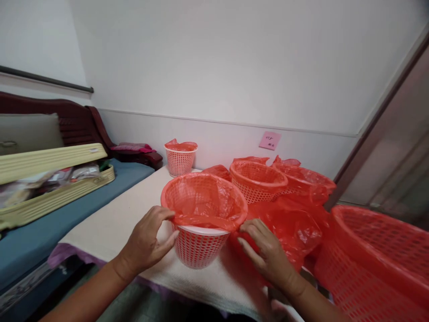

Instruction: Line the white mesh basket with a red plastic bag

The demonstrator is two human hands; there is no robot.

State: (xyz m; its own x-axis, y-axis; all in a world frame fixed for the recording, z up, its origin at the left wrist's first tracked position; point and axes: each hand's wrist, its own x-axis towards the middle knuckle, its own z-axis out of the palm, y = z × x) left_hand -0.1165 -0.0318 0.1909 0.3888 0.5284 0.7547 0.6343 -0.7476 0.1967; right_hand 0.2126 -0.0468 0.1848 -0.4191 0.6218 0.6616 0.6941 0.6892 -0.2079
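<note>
A white perforated plastic basket stands on the table, lined with a red plastic bag. The bag is folded over most of the rim, and a white strip of rim shows at the front. At the left side of the rim, my left hand has its fingertips on the bag's edge, thumb lower down by the basket wall. My right hand pinches the bag's edge at the right side of the rim. More red plastic bags lie loose just beyond my right hand.
Behind stand a small lined basket and two red-lined baskets. A large red-covered basket is at the right. The cream-covered table adjoins a blue bed bearing an open yellow case.
</note>
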